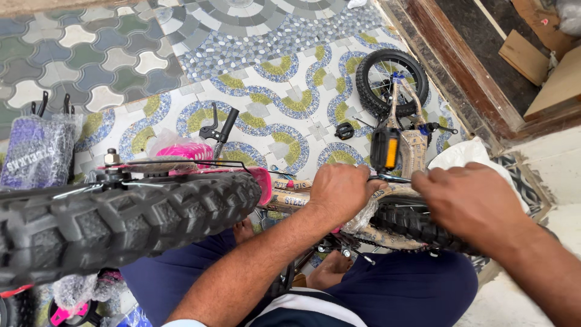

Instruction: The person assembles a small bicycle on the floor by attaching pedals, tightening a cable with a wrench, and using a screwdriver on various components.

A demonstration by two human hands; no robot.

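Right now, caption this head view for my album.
Both hands, left hand and right hand, grip a wrapped bicycle frame over patterned tile floor.

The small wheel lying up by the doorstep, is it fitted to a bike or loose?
Loose. The small wheel lies flat on the tiled floor, joined to no frame, beyond the left hand and right hand.

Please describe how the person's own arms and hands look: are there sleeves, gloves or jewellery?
Both hands, left and right, are bare: no gloves, rings or watch visible. Both forearms are uncovered. A pale sleeve edge shows at the left arm's upper end.
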